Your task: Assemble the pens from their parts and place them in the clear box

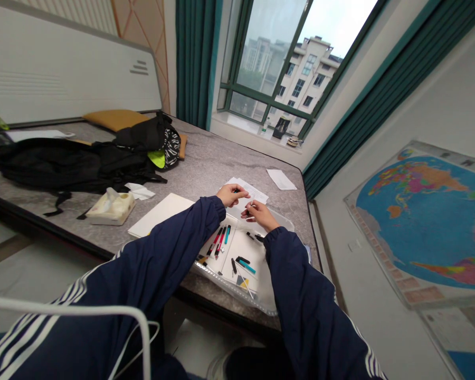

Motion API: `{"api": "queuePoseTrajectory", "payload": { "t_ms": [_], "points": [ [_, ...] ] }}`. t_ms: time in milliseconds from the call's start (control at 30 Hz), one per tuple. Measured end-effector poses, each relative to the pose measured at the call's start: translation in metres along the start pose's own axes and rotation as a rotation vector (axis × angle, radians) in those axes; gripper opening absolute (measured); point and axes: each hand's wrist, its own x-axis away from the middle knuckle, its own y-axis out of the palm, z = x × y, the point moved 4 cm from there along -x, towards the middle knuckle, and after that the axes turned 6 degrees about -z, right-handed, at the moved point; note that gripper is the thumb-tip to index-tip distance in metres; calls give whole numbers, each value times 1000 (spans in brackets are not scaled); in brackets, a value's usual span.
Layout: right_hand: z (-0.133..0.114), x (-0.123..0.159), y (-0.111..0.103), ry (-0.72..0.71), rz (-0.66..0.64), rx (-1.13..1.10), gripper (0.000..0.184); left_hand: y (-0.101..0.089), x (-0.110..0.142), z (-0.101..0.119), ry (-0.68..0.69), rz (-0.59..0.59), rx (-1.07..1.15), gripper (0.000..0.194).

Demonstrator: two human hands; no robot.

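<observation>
Window (279, 66) between teal curtains (195, 63), world map (427, 224) on pale wall (435, 111).

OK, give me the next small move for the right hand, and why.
Perhaps lower the right hand and lay its small dark item, too small to identify, beside the loose pens: it is pinched near the clear tray where those pens lie.

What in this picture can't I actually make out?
All in the head view:
Small dark items in the left hand and right hand: tiny, partly covered by the grip.
Any writing on the papers: too small.
Part of the clear tray: hidden behind the right sleeve.
World map: cut off by the right edge.
</observation>
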Motion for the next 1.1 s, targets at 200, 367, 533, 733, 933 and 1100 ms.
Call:
{"api": "queuePoseTrajectory", "payload": {
  "t_ms": [200, 367, 533, 733, 933, 1100],
  "points": [
    [3, -3, -3, 35, 59, 10, 21, -3, -1, -3, 10, 11, -33, 21],
    [11, -7, 1, 79, 25, 23, 15, -5, -2, -2, -1, 84, -65, 22],
    [21, -10, 5, 91, 10, 96, 29, -8, 0, 10, 61, 170, 50, 21],
    [29, -13, 7, 117, -14, 323, 20, -10, 2, 14, 105, 182, 52, 35],
    [19, -10, 12, 46, -62, 559, 19, -10, 1, 10, 93, 159, -35, 45],
    [9, -7, 9, 4, 17, 715, 54, -12, -1, 8, 103, 157, -81, 42]
  ]
}}
